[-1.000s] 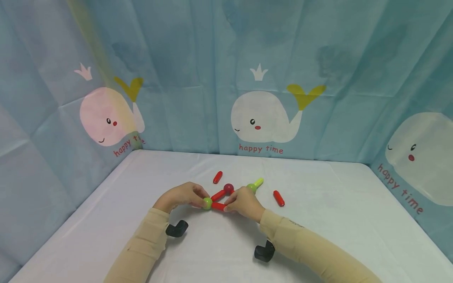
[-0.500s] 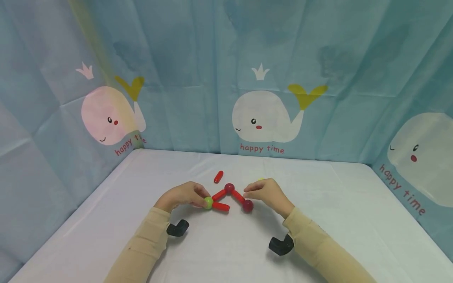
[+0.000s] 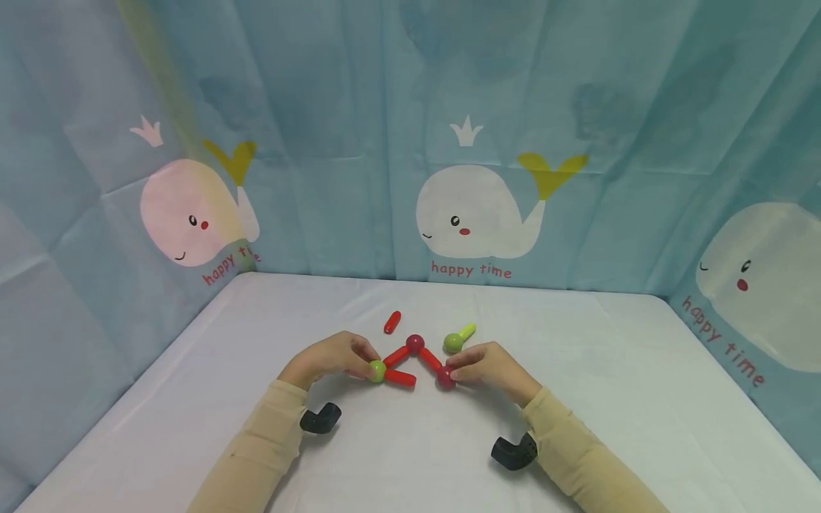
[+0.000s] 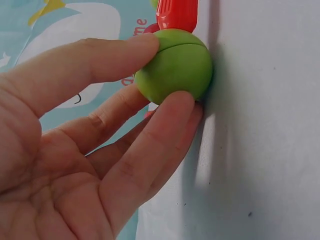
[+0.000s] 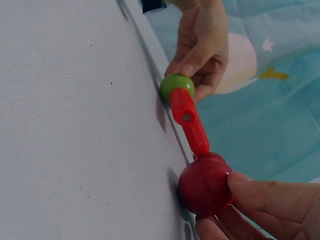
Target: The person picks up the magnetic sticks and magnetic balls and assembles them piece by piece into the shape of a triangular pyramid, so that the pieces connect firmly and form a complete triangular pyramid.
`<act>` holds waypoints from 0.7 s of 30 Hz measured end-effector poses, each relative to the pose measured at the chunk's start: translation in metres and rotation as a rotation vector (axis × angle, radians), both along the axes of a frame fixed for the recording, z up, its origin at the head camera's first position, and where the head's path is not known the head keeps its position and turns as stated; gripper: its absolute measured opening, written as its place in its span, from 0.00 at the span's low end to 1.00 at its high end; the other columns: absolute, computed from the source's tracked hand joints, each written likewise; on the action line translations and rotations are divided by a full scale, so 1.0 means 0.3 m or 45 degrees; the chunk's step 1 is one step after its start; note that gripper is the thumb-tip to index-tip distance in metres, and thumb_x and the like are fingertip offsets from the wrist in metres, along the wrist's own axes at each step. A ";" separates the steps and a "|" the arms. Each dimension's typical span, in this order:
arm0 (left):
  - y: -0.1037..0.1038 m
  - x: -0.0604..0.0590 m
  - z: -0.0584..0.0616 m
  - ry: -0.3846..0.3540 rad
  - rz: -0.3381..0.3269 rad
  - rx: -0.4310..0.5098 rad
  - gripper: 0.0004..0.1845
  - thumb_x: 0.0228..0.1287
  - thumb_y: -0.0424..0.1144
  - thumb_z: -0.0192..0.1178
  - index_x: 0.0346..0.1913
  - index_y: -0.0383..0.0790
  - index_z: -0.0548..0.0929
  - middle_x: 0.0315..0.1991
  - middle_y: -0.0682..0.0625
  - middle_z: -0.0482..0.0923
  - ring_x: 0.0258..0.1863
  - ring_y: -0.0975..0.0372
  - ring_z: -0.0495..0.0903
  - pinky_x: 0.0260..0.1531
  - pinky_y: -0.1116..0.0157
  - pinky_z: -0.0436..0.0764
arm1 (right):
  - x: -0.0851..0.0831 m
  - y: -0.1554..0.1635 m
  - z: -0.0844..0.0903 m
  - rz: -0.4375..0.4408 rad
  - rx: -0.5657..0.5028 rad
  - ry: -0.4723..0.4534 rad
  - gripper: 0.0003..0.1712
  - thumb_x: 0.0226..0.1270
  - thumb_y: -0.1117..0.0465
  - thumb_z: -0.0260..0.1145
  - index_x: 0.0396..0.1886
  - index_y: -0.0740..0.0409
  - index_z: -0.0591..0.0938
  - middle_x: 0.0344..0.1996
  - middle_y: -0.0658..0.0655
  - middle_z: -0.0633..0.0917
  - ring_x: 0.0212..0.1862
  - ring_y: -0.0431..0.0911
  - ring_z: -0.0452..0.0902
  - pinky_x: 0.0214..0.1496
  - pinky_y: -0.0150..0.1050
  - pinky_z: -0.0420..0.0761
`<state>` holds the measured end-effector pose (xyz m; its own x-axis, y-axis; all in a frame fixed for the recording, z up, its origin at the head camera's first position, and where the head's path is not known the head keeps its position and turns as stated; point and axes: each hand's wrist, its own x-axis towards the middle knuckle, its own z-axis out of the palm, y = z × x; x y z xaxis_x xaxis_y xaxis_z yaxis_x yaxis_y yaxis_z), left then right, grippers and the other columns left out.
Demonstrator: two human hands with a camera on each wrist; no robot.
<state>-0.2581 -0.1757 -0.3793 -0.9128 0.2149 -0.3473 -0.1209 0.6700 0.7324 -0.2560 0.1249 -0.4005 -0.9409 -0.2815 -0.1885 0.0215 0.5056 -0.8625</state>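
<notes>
Lettering (image 3: 471, 270) in red on blue cloth (image 3: 359, 142) reads "happy time" below the middle whale (image 3: 477, 214), and again beside the right whale (image 3: 763, 285); beside the left whale (image 3: 182, 214) a fold breaks up the second word.

The chain (image 3: 396, 357) is around the middle of the white table (image 3: 577, 399): green ball (image 3: 377, 371), rod, rear ball (image 3: 415, 344), rod, right ball (image 3: 446, 378). Its two linking rods make a wide bent shape, the rear ball pointing to the far edge and the open side facing the person. A third red rod (image 3: 400, 378) sticks out from the green ball, its long axis running right and slightly nearwards; its free end, with a grey round spot in the right wrist view, stops short of the right ball.

The hands are apart. The left hand (image 3: 336, 354) pinches the green ball, the right hand (image 3: 492, 369) the right ball, each between thumb and fingers. Beyond lie a loose rod (image 3: 393, 322) and a second green ball (image 3: 453, 343) joined to a yellow-green rod (image 3: 468, 330). Cloth hangs behind and at both sides of the table.
</notes>
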 end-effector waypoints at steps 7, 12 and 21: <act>0.003 0.004 -0.003 -0.003 -0.025 0.012 0.12 0.52 0.39 0.73 0.41 0.44 0.87 0.40 0.51 0.83 0.41 0.58 0.78 0.44 0.60 0.79 | 0.011 -0.006 0.002 0.026 -0.023 -0.015 0.16 0.55 0.60 0.76 0.45 0.56 0.90 0.40 0.53 0.91 0.42 0.41 0.82 0.43 0.34 0.80; 0.017 0.003 -0.010 -0.004 -0.030 0.028 0.11 0.51 0.38 0.73 0.39 0.44 0.87 0.38 0.51 0.83 0.39 0.58 0.78 0.42 0.61 0.78 | 0.023 -0.006 0.003 0.067 -0.025 -0.004 0.16 0.55 0.59 0.77 0.44 0.57 0.89 0.38 0.53 0.91 0.43 0.40 0.82 0.44 0.36 0.82; 0.032 0.011 -0.013 0.008 -0.082 0.076 0.10 0.52 0.37 0.72 0.38 0.41 0.86 0.34 0.50 0.84 0.34 0.59 0.80 0.39 0.64 0.79 | 0.024 -0.003 -0.005 0.096 -0.064 0.014 0.16 0.55 0.60 0.77 0.44 0.59 0.89 0.37 0.54 0.91 0.42 0.40 0.83 0.45 0.36 0.84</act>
